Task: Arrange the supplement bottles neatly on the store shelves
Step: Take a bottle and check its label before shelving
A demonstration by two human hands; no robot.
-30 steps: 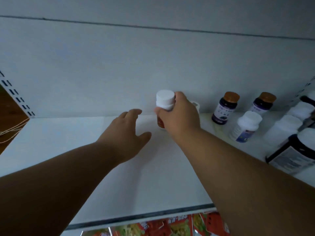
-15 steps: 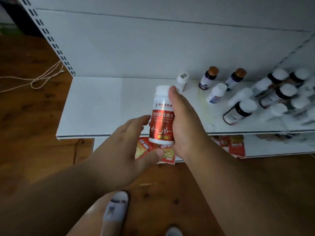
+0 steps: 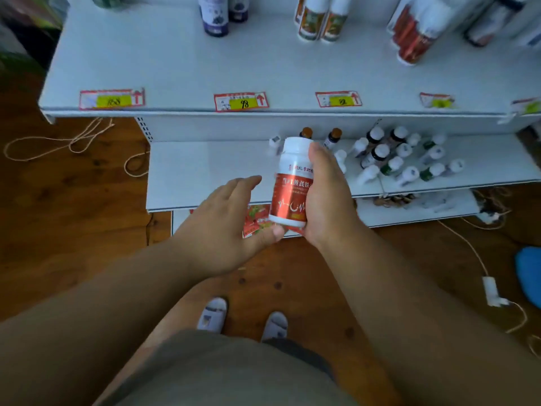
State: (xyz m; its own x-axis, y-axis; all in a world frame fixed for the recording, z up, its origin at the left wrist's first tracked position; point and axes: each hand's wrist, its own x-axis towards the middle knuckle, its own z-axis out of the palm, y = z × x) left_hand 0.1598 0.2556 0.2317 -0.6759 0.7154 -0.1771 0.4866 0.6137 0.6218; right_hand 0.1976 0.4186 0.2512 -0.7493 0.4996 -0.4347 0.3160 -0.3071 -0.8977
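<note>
The upper shelf (image 3: 181,63) fills the top of the view, with price tags (image 3: 241,101) stuck along its front edge and a few standing bottles toward its back edge: dark purple bottles (image 3: 217,16) near the middle and white-bodied bottles with red and green labels (image 3: 320,20) to the right, some blurred. These look roughly grouped by kind, though much of this shelf's left half carries nothing.

Below it, the lower shelf (image 3: 199,174) holds a crowd of small bottles (image 3: 401,159) on its right half, white-capped and amber-capped mixed together, several lying tilted rather than standing in rows. Its left half is bare. That cluster appears to be the bulk of the sorting left, so the task seems far from finished.

In front of the lower shelf's front edge, off any shelf, the red-labelled supplement bottle (image 3: 291,189) with a white cap is held upright in the air. The right hand (image 3: 328,197) wraps its fingers and thumb round the bottle's right side. The left hand (image 3: 225,221) is spread, fingers straight, its thumb tip touching the bottle's bottom edge, not gripping.

A loose cord (image 3: 67,142) lies on the wooden floor at left.
</note>
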